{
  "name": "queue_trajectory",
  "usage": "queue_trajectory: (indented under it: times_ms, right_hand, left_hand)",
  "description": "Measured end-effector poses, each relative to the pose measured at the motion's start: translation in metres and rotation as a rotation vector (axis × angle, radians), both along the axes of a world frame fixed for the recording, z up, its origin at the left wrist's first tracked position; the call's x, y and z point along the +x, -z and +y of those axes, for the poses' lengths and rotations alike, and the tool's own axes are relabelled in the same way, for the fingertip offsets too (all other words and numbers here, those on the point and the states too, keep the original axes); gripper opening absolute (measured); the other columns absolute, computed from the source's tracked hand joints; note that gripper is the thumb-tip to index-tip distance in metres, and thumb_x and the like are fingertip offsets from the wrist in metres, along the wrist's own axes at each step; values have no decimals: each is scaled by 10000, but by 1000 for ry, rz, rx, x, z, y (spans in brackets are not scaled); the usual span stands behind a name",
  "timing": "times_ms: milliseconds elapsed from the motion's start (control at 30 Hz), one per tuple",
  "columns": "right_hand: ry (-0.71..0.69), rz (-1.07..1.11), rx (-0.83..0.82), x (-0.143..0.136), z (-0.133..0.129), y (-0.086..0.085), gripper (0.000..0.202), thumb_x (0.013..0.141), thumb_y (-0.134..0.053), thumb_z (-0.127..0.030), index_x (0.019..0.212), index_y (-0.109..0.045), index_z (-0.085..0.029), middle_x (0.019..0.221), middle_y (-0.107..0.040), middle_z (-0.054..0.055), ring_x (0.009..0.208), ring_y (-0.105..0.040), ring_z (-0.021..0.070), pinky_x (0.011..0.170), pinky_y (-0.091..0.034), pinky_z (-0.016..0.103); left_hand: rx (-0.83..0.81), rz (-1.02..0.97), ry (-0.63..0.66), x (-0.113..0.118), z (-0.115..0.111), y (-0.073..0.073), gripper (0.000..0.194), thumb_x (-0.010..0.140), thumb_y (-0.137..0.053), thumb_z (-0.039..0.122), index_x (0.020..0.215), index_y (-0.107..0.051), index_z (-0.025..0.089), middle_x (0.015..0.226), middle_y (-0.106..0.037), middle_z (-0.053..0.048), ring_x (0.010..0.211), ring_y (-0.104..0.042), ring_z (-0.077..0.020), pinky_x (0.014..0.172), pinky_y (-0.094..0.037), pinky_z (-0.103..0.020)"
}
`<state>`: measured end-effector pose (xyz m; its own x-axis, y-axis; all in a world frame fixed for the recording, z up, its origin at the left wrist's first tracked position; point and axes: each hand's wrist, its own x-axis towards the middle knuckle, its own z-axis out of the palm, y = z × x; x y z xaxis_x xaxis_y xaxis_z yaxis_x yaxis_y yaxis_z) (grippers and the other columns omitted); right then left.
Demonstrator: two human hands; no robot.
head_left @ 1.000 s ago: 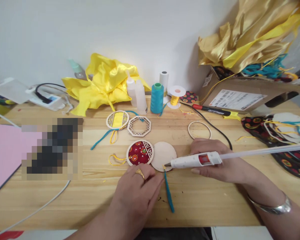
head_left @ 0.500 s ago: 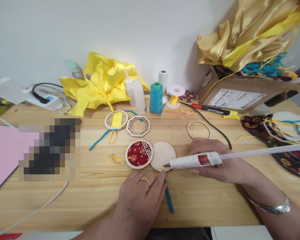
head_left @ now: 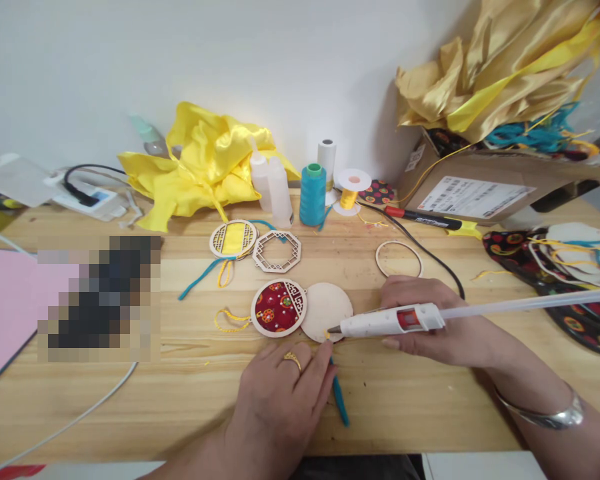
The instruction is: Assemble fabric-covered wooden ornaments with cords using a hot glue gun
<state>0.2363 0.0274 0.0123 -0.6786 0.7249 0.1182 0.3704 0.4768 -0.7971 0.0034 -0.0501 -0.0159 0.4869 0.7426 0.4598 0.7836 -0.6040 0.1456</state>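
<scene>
My right hand (head_left: 430, 327) is wrapped round a white glue gun (head_left: 387, 321) with a clear glue stick out of its back. Its nozzle touches the lower edge of a plain round disc (head_left: 327, 310). My left hand (head_left: 285, 393) lies at that edge, its fingertips pressed together on a teal cord (head_left: 339, 400) that hangs down below the disc; what lies under the fingers is hidden. Against the disc's left side rests a round wooden frame with red patterned fabric (head_left: 279, 308) and a yellow loop (head_left: 231, 321).
Behind are a yellow-filled round frame (head_left: 233, 239), an octagonal frame (head_left: 277, 251), a thin ring (head_left: 399, 259), a teal thread spool (head_left: 313, 197), glue bottles (head_left: 280, 193) and yellow cloth (head_left: 205, 160). A cardboard box (head_left: 460, 177) stands back right; a black cable (head_left: 430, 252) curves behind my right hand.
</scene>
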Motion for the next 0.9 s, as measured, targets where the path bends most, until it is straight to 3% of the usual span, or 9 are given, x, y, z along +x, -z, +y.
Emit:
queue_trajectory:
  times_ms: [600,900]
  right_hand:
    - [39,32,31,3,0,-4,184,799,-642,-318,698,-590,-172,630,-557,18,590,-487,143,579,-391,303]
    - [27,-3,28,1,-1,-5,252,789,-638,-335,627,-533,-174,585,-510,1,559,-465,131,526,-357,276]
  left_hand:
    - [-24,20,4,-1,0,2,199,869,-521,196,962,-681,124,641,-646,-28,546,-607,-193,495,-475,-341]
    - [-40,-11,10,-1,-2,0,183,866,-528,186,948,-680,127,661,-666,-36,574,-623,-194,517,-478,-335]
